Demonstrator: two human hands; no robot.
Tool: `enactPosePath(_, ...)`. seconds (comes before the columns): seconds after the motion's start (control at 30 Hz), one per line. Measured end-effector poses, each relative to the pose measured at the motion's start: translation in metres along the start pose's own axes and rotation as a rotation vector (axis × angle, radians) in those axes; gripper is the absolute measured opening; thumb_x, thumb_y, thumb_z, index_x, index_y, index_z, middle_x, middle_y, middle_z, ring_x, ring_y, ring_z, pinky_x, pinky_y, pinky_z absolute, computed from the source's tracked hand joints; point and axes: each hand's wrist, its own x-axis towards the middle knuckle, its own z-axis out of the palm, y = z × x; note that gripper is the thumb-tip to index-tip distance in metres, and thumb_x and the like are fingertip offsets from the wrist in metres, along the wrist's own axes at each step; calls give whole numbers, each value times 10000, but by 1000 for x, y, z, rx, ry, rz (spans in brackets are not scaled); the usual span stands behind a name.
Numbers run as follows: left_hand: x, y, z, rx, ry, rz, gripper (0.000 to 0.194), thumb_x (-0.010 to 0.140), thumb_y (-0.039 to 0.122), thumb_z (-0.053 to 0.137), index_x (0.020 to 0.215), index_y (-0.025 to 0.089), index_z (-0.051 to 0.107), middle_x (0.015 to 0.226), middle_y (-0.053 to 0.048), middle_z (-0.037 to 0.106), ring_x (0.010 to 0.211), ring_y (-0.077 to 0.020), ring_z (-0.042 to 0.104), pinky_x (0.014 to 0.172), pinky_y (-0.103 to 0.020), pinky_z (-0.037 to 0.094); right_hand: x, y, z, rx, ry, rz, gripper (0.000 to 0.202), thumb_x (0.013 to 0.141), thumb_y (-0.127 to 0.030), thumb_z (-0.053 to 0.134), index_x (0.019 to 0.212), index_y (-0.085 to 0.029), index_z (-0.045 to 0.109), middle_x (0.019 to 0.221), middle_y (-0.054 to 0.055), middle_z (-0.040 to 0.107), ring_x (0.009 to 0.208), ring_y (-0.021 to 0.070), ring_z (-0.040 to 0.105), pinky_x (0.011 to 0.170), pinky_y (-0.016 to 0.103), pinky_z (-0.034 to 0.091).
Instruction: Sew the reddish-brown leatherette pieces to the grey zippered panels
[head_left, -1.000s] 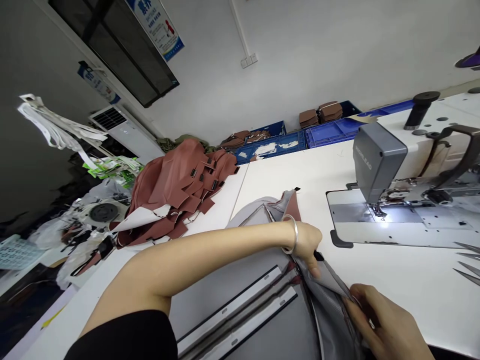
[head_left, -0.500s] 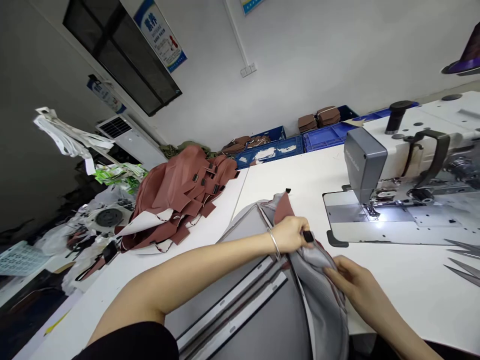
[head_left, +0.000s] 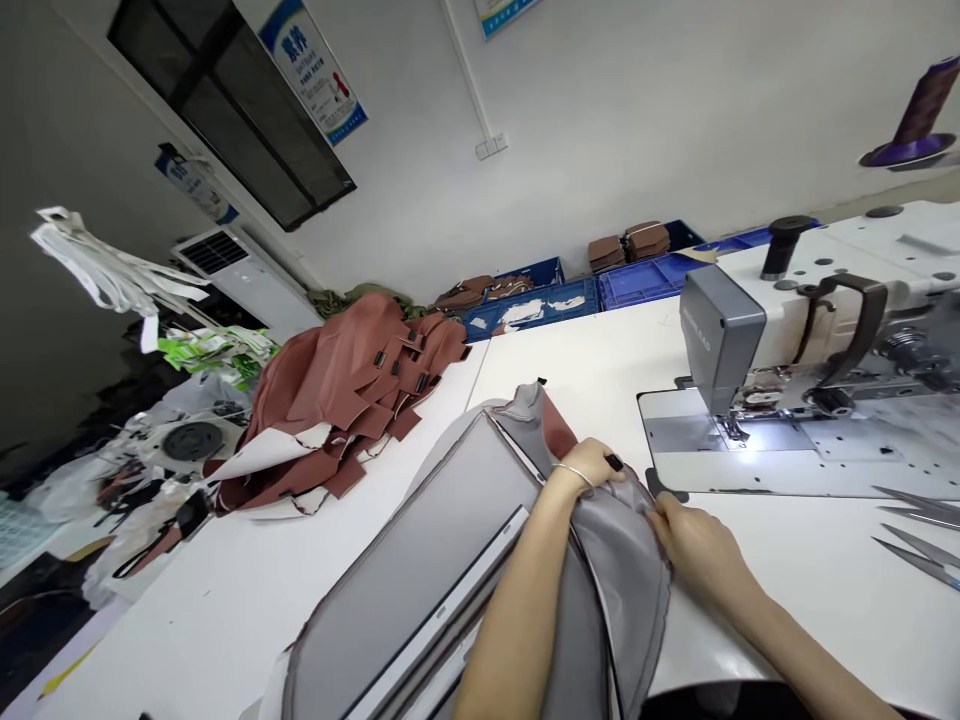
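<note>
Two bare hands worked at one gray sewn piece [head_left: 397, 560], which lay on the white tabletop [head_left: 577, 350] at bottom center, left of the sewing machine [head_left: 720, 330]. Left hand [head_left: 598, 463], silver bangle [head_left: 574, 472] at its wrist, was closed on the gray fabric near the piece's upper right edge; a black tab [head_left: 615, 462] showed at its fingers. Right hand [head_left: 694, 540] pinched the same edge a bit lower, thumb and fingers closed on the seam. Left forearm crossed over the piece, partly covering the pale strips [head_left: 442, 610] on it. A reddish-brown patch [head_left: 556, 430] showed just above the left hand.

Sewing machine stood to the right, lamp lit at the needle, its plate near the right hand but apart from it. Scissors [head_left: 919, 560] lay at the right edge, blades toward the hands; how many pairs, could not tell. Heap of reddish-brown pieces [head_left: 337, 390] with black tabs sat left of the gray piece, apart from it. Blue crates [head_left: 649, 280] stood beyond the tabletop, brown stacks [head_left: 630, 247] at them. Purple-based thread cone [head_left: 919, 115] showed upper right.
</note>
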Motion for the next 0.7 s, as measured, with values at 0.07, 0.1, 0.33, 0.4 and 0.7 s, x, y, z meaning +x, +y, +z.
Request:
enactPosePath(0.07, -2, -9, -2, -134, -60, 96, 294, 758, 247, 695, 1011, 100, 667, 990, -67, 688, 933, -168, 623, 789, -222, 470, -8, 0, 1, -70, -16, 14, 198, 939, -301, 360, 777, -215, 435, 635, 53, 595, 604, 263, 572, 526, 292, 207)
enactPosePath(0.1, -4, -12, -4, -191, -78, 138, 309, 757, 232, 694, 1033, 98, 661, 1010, -60, 685, 945, -153, 617, 806, -207, 465, -11, -2, 1, -97, -21, 24, 205, 946, -312, 348, 790, -216, 439, 639, 51, 601, 607, 266, 577, 524, 293, 211)
enactPosePath(0.33, -9, -20, -3, -421, -103, 291, 268, 759, 199, 680, 996, 74, 661, 993, -80, 690, 920, -151, 628, 844, -249, 476, -22, -17, -3, -168, 7, 59, 308, 966, -368, 213, 873, -225, 470, 851, 65, 655, 671, 269, 596, 533, 305, 253)
enactPosePath(0.4, -9, -16, 2, -405, -51, 255, 248, 772, 214, 670, 985, 87, 664, 986, -78, 691, 914, -156, 628, 844, -259, 475, -19, -18, -8, -148, 26, 67, 329, 952, -433, 225, 899, -234, 482, 926, 69, 651, 717, 280, 597, 543, 311, 279)
enactPosePath(0.7, 1, 59, 23, 35, 194, 150, 249, 858, 213, 510, 1061, 146, 637, 1046, -154, 658, 1054, -297, 582, 937, -427, 394, 30, 19, -32, 48, 117, 107, 266, 931, -353, 355, 791, -206, 527, 793, 42, 667, 761, 184, 623, 658, 253, 419)
